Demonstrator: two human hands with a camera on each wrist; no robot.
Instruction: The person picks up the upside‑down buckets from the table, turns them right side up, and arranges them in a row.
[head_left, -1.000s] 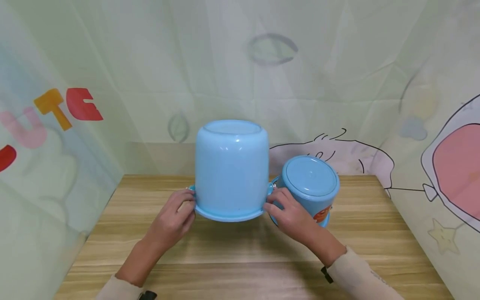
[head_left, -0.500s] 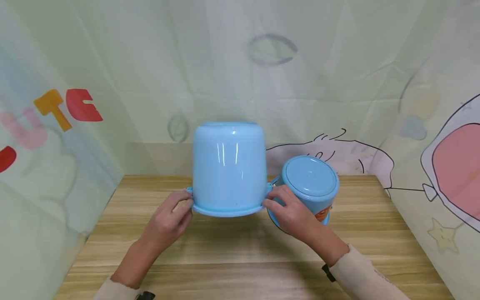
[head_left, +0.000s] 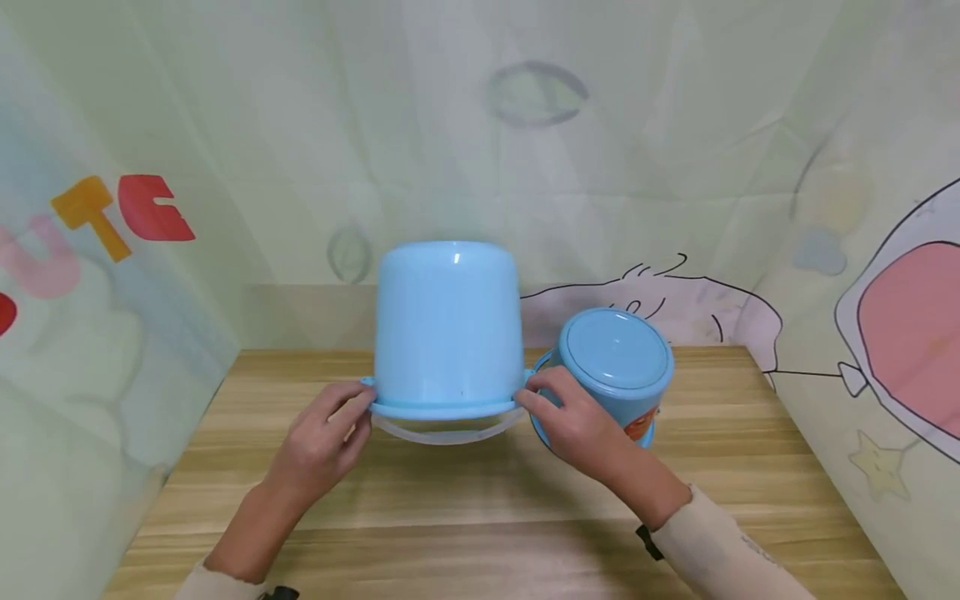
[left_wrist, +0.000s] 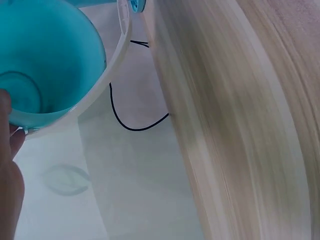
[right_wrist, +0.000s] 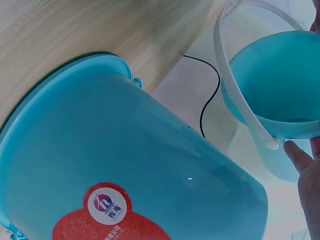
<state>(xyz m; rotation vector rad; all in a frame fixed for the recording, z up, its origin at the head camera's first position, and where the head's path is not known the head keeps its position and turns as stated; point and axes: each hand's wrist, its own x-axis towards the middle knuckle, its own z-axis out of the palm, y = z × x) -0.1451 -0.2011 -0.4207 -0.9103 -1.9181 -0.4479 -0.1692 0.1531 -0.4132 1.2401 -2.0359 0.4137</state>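
A light blue plastic bucket (head_left: 448,325) is held upside down above the table, its base up and its mouth down. My left hand (head_left: 318,442) pinches its rim at the left handle lug. At the opposite lug, my right hand (head_left: 573,421) grips the rim with thumb and fingers. A whitish bail handle (head_left: 450,436) hangs below the mouth. Both wrist views look into the bucket's inside (left_wrist: 50,55), where nothing shows. Just beyond my right hand, a second blue bucket (head_left: 618,354) stands upside down on the table, a red label (right_wrist: 110,215) on its side.
The wood-grain table (head_left: 450,533) runs up to a printed cloth backdrop (head_left: 450,125), which also hangs at both sides. The second bucket stands close to my right hand and forearm.
The held bucket has shifted slightly left and its base has tipped away, lifting the near rim. Its white handle now shows below the mouth. The second bucket stays put.
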